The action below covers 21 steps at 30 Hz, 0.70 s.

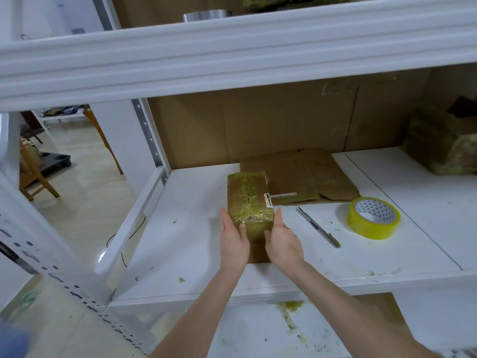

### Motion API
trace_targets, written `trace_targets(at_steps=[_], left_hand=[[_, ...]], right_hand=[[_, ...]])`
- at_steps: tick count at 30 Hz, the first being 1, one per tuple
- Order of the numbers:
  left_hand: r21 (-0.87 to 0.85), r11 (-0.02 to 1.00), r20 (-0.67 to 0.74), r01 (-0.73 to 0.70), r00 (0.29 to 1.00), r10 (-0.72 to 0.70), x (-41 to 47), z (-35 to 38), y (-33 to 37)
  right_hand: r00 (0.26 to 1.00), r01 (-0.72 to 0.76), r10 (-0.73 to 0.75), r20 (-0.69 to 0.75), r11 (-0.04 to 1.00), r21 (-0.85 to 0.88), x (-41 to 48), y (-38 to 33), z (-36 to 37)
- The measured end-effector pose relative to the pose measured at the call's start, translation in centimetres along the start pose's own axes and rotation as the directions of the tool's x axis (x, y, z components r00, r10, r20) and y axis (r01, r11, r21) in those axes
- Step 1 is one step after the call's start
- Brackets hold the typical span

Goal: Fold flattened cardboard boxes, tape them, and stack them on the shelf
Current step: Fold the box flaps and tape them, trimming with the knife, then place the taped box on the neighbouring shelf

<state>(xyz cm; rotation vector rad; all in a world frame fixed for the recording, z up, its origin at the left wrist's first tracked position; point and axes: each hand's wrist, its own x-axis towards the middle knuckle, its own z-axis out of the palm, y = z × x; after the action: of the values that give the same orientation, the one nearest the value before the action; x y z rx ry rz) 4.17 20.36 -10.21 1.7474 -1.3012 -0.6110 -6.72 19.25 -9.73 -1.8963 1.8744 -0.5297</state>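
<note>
The taped box (pixel 248 200) stands on the shelf (pixel 180 228), left of centre, its far right corner on the flat cardboard (pixel 309 174) and well left of the tape (pixel 373 218). The step looks like seating it for stacking. Push it squarely toward the far wall with even pressure from both sides, steering clear of the cutter (pixel 317 227).

The 2 hands flank its near end. The left hand (pixel 233 241) and right hand (pixel 282 239) press flat on opposite sides with fingers straight, and both forearms reach forward, converging.
</note>
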Motion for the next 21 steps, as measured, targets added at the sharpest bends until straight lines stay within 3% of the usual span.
trace_targets(at_steps=[6, 10, 12, 15, 21], left_hand=[[-0.144, 0.982, 0.08, 0.121, 0.991, -0.11, 1.0, -2.4, 1.5], [-0.191, 0.967, 0.117, 0.171, 0.982, -0.15, 2.4, -3.1, 1.5], [-0.262, 0.959, 0.095, 0.11, 0.992, -0.088, 2.0, -3.1, 1.3], [-0.345, 0.934, -0.051, -0.087, 0.996, 0.074, 1.5, -3.9, 2.3], [-0.38, 0.847, -0.107, -0.372, 0.927, 0.359, 2.0, -4.4, 6.6]], right_hand=[[0.994, -0.047, 0.031, 0.107, 0.987, 0.156, 0.9, 0.1, -2.3], [0.994, -0.1, 0.075, 0.078, 0.908, 0.406, 1.9, 0.1, -3.0], [0.997, -0.069, 0.04, 0.067, 0.865, 0.497, 2.0, 0.0, -2.9], [1.0, -0.012, 0.01, 0.007, 0.738, 0.675, 2.1, -0.2, -4.2], [0.987, 0.086, 0.055, -0.149, 0.605, 0.791, 3.3, -0.8, -10.0]])
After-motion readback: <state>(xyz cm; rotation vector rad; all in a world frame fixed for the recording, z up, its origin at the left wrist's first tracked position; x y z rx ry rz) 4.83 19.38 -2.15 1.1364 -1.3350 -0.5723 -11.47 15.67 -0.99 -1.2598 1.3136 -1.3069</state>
